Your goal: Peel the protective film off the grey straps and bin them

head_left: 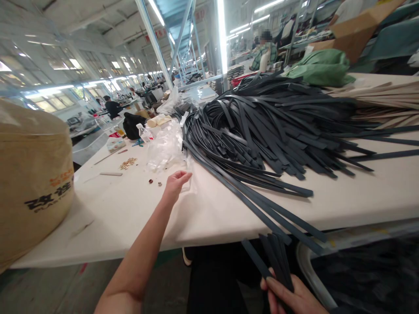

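My right hand [288,290] is wrapped round a bundle of dark flat straps [278,257], their ends pointing up and away below the table's front edge. One strap sticks out to the left, apart from the others. Over the tabletop, my left hand [176,185] is closed in a pinch. Something thin and see-through shows faintly by its fingertips, too unclear to name. A large heap of dark straps [262,122] lies to the right of that hand, several long ends trailing towards the front edge. Crumpled clear plastic bags [165,150] lie just beyond it.
A big yellowish sack [36,183] stands at the left. On the table [131,218] are small brass-coloured pieces [127,163], a clear bottle [142,132] and a black bag [133,125]. Tan strips [389,102] and a green bag [322,67] lie at the right. People work farther back.
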Demonstrator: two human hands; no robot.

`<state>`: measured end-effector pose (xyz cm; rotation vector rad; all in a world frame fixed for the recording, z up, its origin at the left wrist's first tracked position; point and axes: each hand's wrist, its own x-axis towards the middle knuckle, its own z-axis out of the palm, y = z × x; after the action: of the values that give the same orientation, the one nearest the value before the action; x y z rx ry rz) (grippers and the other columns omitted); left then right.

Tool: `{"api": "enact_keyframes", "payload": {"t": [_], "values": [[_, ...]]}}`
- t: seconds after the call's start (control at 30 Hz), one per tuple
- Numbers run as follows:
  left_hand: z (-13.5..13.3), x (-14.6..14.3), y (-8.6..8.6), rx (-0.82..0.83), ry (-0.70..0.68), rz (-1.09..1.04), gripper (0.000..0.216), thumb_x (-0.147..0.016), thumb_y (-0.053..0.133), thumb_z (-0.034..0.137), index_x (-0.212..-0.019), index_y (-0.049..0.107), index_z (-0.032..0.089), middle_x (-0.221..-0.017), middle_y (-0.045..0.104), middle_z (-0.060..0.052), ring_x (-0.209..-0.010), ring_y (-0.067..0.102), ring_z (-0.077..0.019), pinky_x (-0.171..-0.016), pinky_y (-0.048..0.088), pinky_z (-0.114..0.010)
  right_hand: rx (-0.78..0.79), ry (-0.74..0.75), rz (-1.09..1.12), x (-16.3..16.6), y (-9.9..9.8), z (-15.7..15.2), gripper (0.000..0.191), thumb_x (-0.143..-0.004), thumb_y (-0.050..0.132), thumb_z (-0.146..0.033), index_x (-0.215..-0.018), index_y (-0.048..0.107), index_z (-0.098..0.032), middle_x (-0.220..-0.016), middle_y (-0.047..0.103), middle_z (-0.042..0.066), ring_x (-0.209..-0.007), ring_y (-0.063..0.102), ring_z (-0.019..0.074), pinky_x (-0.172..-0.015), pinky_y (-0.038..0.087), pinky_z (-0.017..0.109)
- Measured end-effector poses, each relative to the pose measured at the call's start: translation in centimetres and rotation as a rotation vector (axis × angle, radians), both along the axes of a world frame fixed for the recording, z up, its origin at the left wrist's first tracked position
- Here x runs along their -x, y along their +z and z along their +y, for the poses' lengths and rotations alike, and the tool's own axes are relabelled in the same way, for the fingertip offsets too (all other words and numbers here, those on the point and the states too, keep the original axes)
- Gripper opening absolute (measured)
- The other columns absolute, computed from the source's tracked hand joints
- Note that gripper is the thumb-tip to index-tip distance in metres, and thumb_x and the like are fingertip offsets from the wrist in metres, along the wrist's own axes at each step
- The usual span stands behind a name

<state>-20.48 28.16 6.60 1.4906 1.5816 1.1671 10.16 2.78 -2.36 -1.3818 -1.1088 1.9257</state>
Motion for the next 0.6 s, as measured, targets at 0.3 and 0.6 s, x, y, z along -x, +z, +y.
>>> {"api": "enact_keyframes", "payload": {"t": [0.3,0.6], "values": [[-15.9,-2.6,-3.1,0.233,-0.079,-0.579,0.029,-0.071,0.077,0.039,-0.075,0.058,0.018,-0.054,0.059,0.004,-0.047,0.052,-0.0086,-0.051,0.040,-0.020,-0.117,-0.047,0.155,1.8,4.4,2.0,0.044,-0.090,0.056,-0.055,-0.097,0.069,-0.014,-0.051,0.058,-0.002,-0.047,0.052,0.0114,-0.057,0.044,0.026],[-22.4,-3.6,-3.5,0.234,-0.104,-0.437,0.026,-0.068,0.079,0.036,-0.071,0.062,0.017,-0.053,0.056,0.005,-0.047,0.046,-0.0069,-0.048,0.035,-0.019,-0.142,0.049,0.299,8.0,6.4,5.4,0.043,-0.081,0.067,-0.052,-0.101,0.072,-0.015,-0.045,0.055,-0.004,-0.045,0.053,0.0109,-0.056,0.047,0.025]]}}
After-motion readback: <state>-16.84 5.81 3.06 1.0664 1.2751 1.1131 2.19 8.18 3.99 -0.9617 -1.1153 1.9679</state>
